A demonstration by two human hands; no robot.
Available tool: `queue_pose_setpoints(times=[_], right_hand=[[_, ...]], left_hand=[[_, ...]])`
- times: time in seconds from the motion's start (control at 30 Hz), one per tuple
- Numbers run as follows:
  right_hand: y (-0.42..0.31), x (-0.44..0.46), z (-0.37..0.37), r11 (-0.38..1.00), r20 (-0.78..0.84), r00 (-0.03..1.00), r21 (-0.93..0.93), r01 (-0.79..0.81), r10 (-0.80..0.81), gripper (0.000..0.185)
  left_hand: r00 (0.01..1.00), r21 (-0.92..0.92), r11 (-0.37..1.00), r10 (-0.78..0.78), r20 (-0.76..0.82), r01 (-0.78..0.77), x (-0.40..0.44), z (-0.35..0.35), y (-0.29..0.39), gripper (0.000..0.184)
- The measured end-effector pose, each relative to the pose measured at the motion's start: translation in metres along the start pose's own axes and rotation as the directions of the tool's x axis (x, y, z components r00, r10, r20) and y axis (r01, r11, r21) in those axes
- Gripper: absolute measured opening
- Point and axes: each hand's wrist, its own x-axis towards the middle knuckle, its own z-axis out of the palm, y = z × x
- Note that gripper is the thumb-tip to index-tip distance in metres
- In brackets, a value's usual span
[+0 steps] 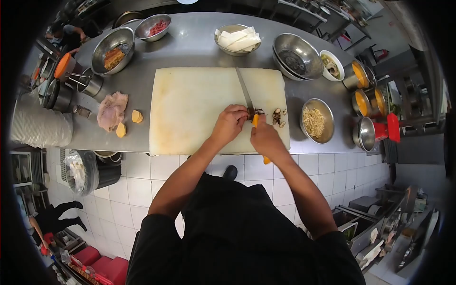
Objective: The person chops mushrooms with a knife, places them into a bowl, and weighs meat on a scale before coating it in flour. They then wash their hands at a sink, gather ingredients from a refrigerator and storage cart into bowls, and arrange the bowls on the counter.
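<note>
My right hand [267, 140] is wrapped around the yellow handle of a kitchen knife [244, 88], whose long blade points away from me over the white cutting board [199, 102]. Fingers curled, my left hand [229, 125] pinches a dark brown piece that looks like a mushroom [251, 113] right beside the blade. Its fingertips are partly hidden. To the right of the knife, several dark-edged slices [277, 117] lie loose on the board.
Bowls line the steel table: white strips [237, 39], nested metal bowls [295, 54], pale shreds [314, 122], red meat [157, 28] and an orange-brown block [114, 58]. Left of the board lie a pale meat piece [112, 111] and two yellowish pieces [137, 116]. A lined bin [81, 172] stands below.
</note>
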Motion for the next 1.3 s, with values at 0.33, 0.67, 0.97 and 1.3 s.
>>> queue_pose_setpoints(times=[0.33, 0.67, 0.97, 1.3], right_hand=[[-0.016, -0.005, -0.013, 0.992, 0.07, 0.995, 0.1, -0.071, 0.064, 0.029], [-0.003, 0.005, 0.014, 0.991, 0.036, 0.997, 0.114, -0.069, 0.066, 0.03], [-0.01, 0.002, 0.017, 0.98, 0.027, 0.997, 0.181, -0.079, 0.075, 0.028], [-0.028, -0.006, -0.005, 0.961, 0.159, 0.975, 0.202, -0.187, 0.156, 0.03]], left_hand=[[0.997, 0.06, 0.997, -0.046, -0.069, 0.05, -0.003, -0.001, 0.003, 0.012], [1.0, 0.08, 0.997, 0.0, -0.022, 0.002, -0.003, -0.003, 0.001, 0.012], [0.998, 0.056, 0.998, 0.014, -0.063, -0.011, -0.004, -0.002, -0.001, 0.01], [0.998, 0.047, 0.999, 0.013, -0.056, -0.011, -0.004, -0.003, -0.003, 0.011]])
